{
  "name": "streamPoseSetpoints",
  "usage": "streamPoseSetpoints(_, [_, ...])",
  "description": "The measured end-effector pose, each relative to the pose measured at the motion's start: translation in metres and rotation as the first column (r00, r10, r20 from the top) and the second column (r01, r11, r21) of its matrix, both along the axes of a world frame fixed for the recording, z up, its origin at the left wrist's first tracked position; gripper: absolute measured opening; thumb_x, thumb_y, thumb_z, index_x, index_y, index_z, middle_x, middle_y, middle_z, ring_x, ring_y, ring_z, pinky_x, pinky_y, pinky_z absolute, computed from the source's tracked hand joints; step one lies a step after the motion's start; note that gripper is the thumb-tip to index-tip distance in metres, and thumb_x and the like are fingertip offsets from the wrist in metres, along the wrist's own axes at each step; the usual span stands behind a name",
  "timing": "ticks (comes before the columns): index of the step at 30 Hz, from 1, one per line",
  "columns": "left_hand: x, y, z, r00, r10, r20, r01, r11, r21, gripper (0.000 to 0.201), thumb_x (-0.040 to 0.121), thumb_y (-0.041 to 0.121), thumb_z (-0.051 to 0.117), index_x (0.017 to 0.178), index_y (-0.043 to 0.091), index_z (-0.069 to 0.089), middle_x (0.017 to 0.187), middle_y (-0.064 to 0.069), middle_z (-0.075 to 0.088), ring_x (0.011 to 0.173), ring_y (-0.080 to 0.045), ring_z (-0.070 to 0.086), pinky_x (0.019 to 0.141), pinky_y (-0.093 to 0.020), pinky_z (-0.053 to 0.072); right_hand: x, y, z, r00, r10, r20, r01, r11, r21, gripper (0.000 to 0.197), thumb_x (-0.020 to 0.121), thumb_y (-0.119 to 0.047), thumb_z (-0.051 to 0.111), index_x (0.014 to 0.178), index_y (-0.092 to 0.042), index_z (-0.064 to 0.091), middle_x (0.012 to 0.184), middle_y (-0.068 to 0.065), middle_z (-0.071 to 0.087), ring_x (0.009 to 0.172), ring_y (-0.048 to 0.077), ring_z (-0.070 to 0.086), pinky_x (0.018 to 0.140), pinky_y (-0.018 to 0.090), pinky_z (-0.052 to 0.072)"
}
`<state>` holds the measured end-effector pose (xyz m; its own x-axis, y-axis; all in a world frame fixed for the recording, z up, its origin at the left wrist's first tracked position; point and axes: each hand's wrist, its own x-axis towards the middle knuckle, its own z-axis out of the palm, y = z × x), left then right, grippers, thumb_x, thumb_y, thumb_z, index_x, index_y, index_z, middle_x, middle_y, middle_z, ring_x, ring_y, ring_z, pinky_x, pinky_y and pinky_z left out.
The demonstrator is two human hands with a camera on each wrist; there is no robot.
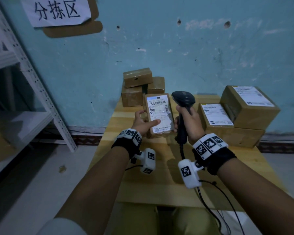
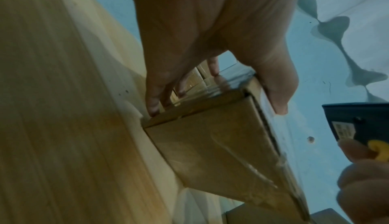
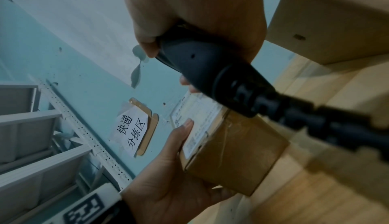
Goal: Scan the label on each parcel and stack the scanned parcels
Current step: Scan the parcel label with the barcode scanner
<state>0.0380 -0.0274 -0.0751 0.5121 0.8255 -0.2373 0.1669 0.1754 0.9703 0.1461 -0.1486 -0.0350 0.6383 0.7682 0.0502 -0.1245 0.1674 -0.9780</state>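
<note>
My left hand (image 1: 143, 122) grips a small brown parcel (image 1: 159, 114) tilted up over the wooden table (image 1: 143, 180), thumb lying across its white barcode label (image 1: 159, 110). The left wrist view shows the same parcel (image 2: 221, 152) with fingers (image 2: 153, 101) behind it and the thumb on its labelled face. My right hand (image 1: 187, 121) holds a black handheld scanner (image 1: 183, 100) by the handle, its head just right of the parcel's top edge. In the right wrist view the scanner handle (image 3: 202, 63) fills the centre, with the parcel (image 3: 231, 151) below it.
Three unlabelled brown boxes (image 1: 139, 85) are piled at the table's back edge against the blue wall. Labelled parcels (image 1: 248, 106) stack at the right, one (image 1: 215, 116) in front. A white metal shelf (image 1: 32, 92) stands left. The scanner cable (image 1: 209, 200) trails off the front edge.
</note>
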Motion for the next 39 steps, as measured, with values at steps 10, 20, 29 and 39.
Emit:
streamPoseSetpoints(10, [-0.001, -0.005, -0.001, 1.000, -0.006, -0.012, 0.007, 0.997, 0.071, 0.078, 0.080, 0.010, 0.070, 0.139, 0.018, 0.019, 0.117, -0.017, 0.061, 0.070, -0.015, 0.060, 0.056, -0.027, 0.049, -0.018, -0.015, -0.002, 0.992, 0.129, 0.006, -0.128, 0.987, -0.100, 0.021, 0.088, -0.019, 0.062, 0.072, -0.010, 0.051, 0.041, 0.000, 0.044, 0.028, 0.011, 0.037, 0.033, 0.018, 0.033])
streamPoseSetpoints(20, [-0.004, -0.009, 0.002, 0.996, -0.011, -0.093, 0.023, 0.992, 0.127, 0.081, 0.079, 0.021, 0.072, 0.140, 0.020, 0.018, 0.093, -0.008, 0.059, 0.062, -0.014, 0.057, 0.036, -0.016, 0.044, -0.039, -0.024, 0.007, 0.969, 0.243, 0.035, -0.235, 0.958, -0.166, 0.013, 0.090, -0.021, 0.058, 0.087, -0.009, 0.054, 0.043, -0.002, 0.047, 0.032, 0.011, 0.040, 0.034, 0.019, 0.034])
streamPoseSetpoints(29, [-0.004, -0.004, -0.004, 0.994, -0.023, -0.111, 0.038, 0.991, 0.132, 0.085, 0.075, 0.029, 0.075, 0.138, 0.028, 0.018, 0.124, -0.018, 0.056, 0.097, -0.032, 0.062, 0.054, -0.026, 0.049, -0.040, -0.026, 0.006, 0.955, 0.286, 0.073, -0.266, 0.941, -0.208, 0.017, 0.091, -0.023, 0.055, 0.080, -0.010, 0.054, 0.046, 0.002, 0.048, 0.033, 0.012, 0.043, 0.035, 0.020, 0.036])
streamPoseSetpoints(39, [-0.003, -0.001, -0.009, 0.996, -0.025, -0.083, 0.033, 0.995, 0.094, 0.085, 0.074, 0.029, 0.074, 0.138, 0.032, 0.019, 0.129, -0.019, 0.053, 0.107, -0.032, 0.059, 0.058, -0.028, 0.048, -0.044, -0.028, 0.012, 0.951, 0.278, 0.137, -0.241, 0.941, -0.237, 0.013, 0.091, -0.022, 0.054, 0.087, -0.010, 0.055, 0.055, 0.004, 0.049, 0.039, 0.012, 0.047, 0.039, 0.022, 0.041])
